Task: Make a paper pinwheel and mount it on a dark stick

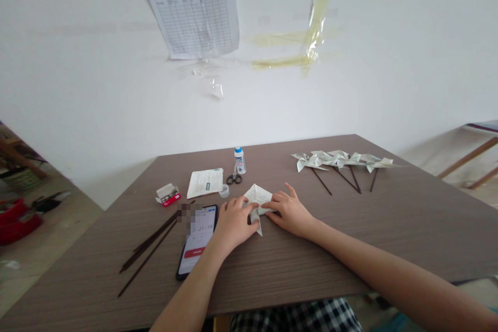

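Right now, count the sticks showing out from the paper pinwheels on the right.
4: the leftmost stick, the second stick and third stick, whose near ends converge, and the rightmost stick. More may be hidden under the overlapping pinwheels.

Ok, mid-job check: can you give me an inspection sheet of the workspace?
Surface: brown tabletop, against a white wall.
Job's things: folded paper under the hands; paper pinwheels on sticks lie in a row toward the back right.
Clutter: upright glue bottle, scissors, clear cup, printed paper, opened box, loose dark sticks, phone beside the left forearm.
Hands: left hand and right hand both have fingers on the paper; exact grip unclear.
Cables: nothing seen.
Surroundings: taped printed sheet and yellowed tape on the wall; red item on the left floor.
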{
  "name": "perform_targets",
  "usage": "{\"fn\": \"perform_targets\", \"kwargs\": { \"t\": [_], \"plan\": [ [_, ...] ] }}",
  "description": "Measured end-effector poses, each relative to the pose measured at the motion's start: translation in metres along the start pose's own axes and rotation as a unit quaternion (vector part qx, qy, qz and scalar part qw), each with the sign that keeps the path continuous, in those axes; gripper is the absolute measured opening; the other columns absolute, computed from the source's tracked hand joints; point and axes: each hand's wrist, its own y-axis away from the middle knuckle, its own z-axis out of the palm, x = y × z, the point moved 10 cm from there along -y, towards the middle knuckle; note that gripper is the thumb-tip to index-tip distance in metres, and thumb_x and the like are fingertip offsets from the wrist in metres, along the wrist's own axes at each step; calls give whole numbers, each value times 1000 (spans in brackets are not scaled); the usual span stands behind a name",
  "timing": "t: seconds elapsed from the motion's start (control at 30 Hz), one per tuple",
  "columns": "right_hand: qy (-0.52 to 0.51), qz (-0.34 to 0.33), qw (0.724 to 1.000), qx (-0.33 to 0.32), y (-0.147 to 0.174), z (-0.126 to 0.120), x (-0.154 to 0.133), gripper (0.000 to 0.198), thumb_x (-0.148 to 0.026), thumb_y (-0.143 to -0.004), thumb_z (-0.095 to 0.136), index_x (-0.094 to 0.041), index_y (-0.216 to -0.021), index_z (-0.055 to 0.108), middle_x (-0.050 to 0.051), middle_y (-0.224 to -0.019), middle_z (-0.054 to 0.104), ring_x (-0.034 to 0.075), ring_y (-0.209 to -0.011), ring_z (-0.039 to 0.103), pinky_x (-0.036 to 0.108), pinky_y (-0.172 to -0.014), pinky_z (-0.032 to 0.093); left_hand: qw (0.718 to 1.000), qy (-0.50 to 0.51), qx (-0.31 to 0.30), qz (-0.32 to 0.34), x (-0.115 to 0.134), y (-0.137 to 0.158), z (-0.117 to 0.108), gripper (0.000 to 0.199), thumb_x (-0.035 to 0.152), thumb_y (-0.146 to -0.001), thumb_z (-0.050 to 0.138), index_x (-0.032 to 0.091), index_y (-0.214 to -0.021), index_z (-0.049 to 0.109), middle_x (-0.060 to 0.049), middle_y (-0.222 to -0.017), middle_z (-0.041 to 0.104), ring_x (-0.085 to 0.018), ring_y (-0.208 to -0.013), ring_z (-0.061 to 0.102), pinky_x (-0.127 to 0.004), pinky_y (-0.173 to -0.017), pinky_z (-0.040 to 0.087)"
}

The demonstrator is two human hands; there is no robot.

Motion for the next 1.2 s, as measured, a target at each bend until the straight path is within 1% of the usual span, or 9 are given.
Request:
{"fn": "perform_targets", "kwargs": {
  "t": [0.13, 0.37, 0.6, 0.77, 0.87, 1.0, 1.07, 1.2],
  "plan": [
    [-3, 6, 1000, -5, 0, 2, 1, 29, -26, -113, 73, -30, -135, 91, 10, -117, 87, 34, -121, 80, 81, -140, 30, 1000, 4, 3, 4, 1, 1, -1, 48, 30, -105, 76, 30, -154, 81, -15, -167, 70, -43, -159, 61, -66, -137, 45],
    [-6, 2, 1000, 2, 0, 0, 1, 28, -26, -113, 73, -30, -133, 91, 9, -115, 87, 32, -120, 79, 77, -141, 31, 1000, 10, 1, -2, -2, -1, 1, 50, 32, -104, 78, 31, -153, 80, -13, -167, 71, -42, -159, 61, -64, -137, 45],
    [-4, 0, 1000, -2, 0, -1, -1, 28, -26, -113, 71, -27, -133, 91, 11, -116, 86, 33, -122, 79, 80, -140, 32, 1000, 15, 7, -1, -2, -1, 0, 60, 31, -104, 78, 27, -164, 71, -15, -165, 71, -42, -158, 62, -64, -135, 47],
    [-10, -2, 1000, -4, 0, 0, 1, 27, -26, -113, 72, -29, -132, 91, 9, -117, 86, 31, -121, 79, 78, -140, 33, 1000, 6, -3, -2, -3, -1, 2, 51, 33, -105, 77, 32, -156, 78, -12, -166, 70, -42, -160, 61, -65, -137, 44],
    [-23, -13, 1000, -1, 1, 0, 1, 29, -24, -111, 73, -28, -135, 89, 11, -127, 85, 31, -126, 80, 76, -139, 37, 1000, 5, -4, -1, -4, -1, 2, 49, 34, -106, 76, 33, -154, 80, -13, -167, 70, -43, -159, 61, -66, -136, 45],
    [-50, -31, 998, -21, 1, 3, 1, 39, -22, -110, 73, -29, -148, 82, 14, -150, 82, 32, -143, 76, 74, -140, 39, 1000, 10, 6, 5, -3, 0, -1, 47, 33, -105, 77, 32, -152, 82, -13, -166, 71, -45, -157, 63, -66, -135, 47],
    [-61, -34, 997, -32, 0, 4, 1, 41, -22, -111, 72, -29, -149, 82, 14, -153, 82, 32, -146, 75, 73, -141, 38, 1000, 8, 7, 7, -3, 0, -1, 48, 33, -105, 77, 32, -152, 82, -13, -167, 71, -45, -157, 63, -66, -135, 47],
    [-70, -24, 996, -39, -1, 3, 2, 37, -20, -112, 70, -26, -146, 84, 15, -151, 84, 33, -145, 76, 76, -141, 36, 1000, 3, 0, 7, -3, 0, 1, 49, 34, -106, 76, 31, -155, 81, -15, -168, 70, -46, -158, 62, -67, -136, 46]
  ]
}}
